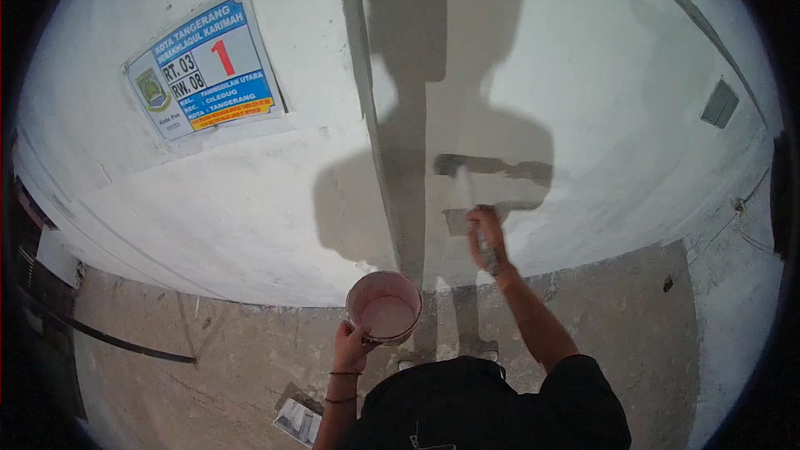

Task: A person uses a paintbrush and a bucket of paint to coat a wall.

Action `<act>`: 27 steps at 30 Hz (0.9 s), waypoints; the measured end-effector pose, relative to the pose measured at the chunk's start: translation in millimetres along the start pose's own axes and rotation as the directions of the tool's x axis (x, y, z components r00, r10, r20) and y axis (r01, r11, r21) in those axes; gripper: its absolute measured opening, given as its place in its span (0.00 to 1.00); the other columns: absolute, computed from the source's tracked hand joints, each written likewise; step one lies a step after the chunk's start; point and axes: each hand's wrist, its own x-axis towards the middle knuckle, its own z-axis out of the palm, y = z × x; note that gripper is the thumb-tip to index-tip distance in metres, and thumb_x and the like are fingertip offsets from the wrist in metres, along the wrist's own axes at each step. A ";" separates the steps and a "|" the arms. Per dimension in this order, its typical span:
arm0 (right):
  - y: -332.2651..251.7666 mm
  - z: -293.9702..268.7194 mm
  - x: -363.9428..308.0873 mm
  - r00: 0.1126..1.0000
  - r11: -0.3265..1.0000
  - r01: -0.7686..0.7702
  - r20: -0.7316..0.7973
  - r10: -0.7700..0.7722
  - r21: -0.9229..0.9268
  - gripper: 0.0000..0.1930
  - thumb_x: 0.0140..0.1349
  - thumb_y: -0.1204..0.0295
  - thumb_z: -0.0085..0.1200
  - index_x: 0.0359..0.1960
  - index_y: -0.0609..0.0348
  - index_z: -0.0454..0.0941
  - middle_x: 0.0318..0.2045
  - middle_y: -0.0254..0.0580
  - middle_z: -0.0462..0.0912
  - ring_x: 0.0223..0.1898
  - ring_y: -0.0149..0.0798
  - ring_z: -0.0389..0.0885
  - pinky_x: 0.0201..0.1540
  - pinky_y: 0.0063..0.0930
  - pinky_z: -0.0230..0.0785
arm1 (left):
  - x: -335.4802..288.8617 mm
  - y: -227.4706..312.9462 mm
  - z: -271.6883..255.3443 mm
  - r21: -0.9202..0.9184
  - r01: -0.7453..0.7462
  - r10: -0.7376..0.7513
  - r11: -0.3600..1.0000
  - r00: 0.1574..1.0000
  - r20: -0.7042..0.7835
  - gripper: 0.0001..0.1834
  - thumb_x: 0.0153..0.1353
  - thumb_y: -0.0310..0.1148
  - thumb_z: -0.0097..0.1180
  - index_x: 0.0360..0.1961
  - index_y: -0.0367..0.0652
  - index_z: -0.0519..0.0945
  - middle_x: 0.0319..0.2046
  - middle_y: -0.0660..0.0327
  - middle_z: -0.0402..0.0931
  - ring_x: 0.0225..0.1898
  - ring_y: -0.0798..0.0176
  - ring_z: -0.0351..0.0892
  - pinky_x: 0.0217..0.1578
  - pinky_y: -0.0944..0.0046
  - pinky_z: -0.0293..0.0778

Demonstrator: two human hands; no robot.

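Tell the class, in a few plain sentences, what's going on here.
A person in a dark top faces a white wall. The left hand grips a round pinkish bucket by its near side. The right hand holds a brush-like tool up to the wall, its pale head at a dark streak. Whether that is paint or shadow, I cannot tell.

Round pinkish bucket (pixel 367 287), pale liquid (pixel 386 317) inside, whitish brush (pixel 466 187), tip up, leaning left

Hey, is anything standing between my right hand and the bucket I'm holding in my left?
No, nothing visible stands between your right hand, which holds the brush, and the bucket in your left hand; only shadowed wall and floor show behind that gap.
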 end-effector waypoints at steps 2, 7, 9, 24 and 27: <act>22.9 -39.7 -6.1 0.998 0.989 0.036 -0.046 -0.043 -0.147 0.10 0.58 0.86 0.45 0.40 0.61 0.72 0.38 0.50 0.74 0.44 0.52 0.74 0.48 0.37 0.68 | 3.1 -1.6 -0.8 0.016 0.012 -0.011 1.000 1.000 -0.006 0.11 0.57 0.21 0.53 0.40 0.37 0.68 0.38 0.54 0.73 0.36 0.58 0.79 0.36 0.52 0.85; 46.6 -111.1 -21.5 0.972 0.933 -0.094 -0.234 0.011 -0.348 0.09 0.61 0.83 0.45 0.42 0.63 0.71 0.38 0.53 0.74 0.42 0.53 0.73 0.48 0.41 0.68 | 16.8 -13.1 -18.5 0.001 0.016 -0.016 1.000 0.999 0.047 0.11 0.57 0.22 0.53 0.39 0.37 0.66 0.39 0.53 0.72 0.38 0.55 0.78 0.36 0.51 0.85; 50.4 -131.3 -23.1 0.936 0.885 -0.184 -0.350 0.026 -0.427 0.08 0.61 0.82 0.46 0.42 0.63 0.71 0.36 0.52 0.73 0.41 0.51 0.72 0.47 0.39 0.67 | 6.9 -6.7 -9.3 0.003 0.018 -0.018 1.000 0.999 0.032 0.11 0.57 0.21 0.53 0.40 0.37 0.66 0.40 0.53 0.71 0.38 0.55 0.78 0.36 0.51 0.85; -75.4 24.3 50.2 0.999 0.992 0.043 0.008 -0.044 0.117 0.12 0.57 0.82 0.49 0.43 0.58 0.73 0.38 0.47 0.74 0.38 0.47 0.75 0.41 0.35 0.69 | 18.1 -16.6 1.3 0.011 0.013 -0.015 1.000 0.991 0.137 0.12 0.58 0.22 0.53 0.40 0.39 0.65 0.40 0.54 0.71 0.39 0.55 0.78 0.38 0.49 0.84; -86.9 18.6 49.1 0.989 0.971 0.117 0.067 -0.134 0.210 0.12 0.58 0.82 0.49 0.43 0.57 0.72 0.39 0.45 0.74 0.36 0.45 0.76 0.38 0.32 0.70 | 11.1 -13.8 9.7 0.013 0.008 -0.010 1.000 0.991 0.135 0.11 0.58 0.22 0.53 0.40 0.39 0.65 0.39 0.53 0.71 0.39 0.55 0.78 0.37 0.49 0.84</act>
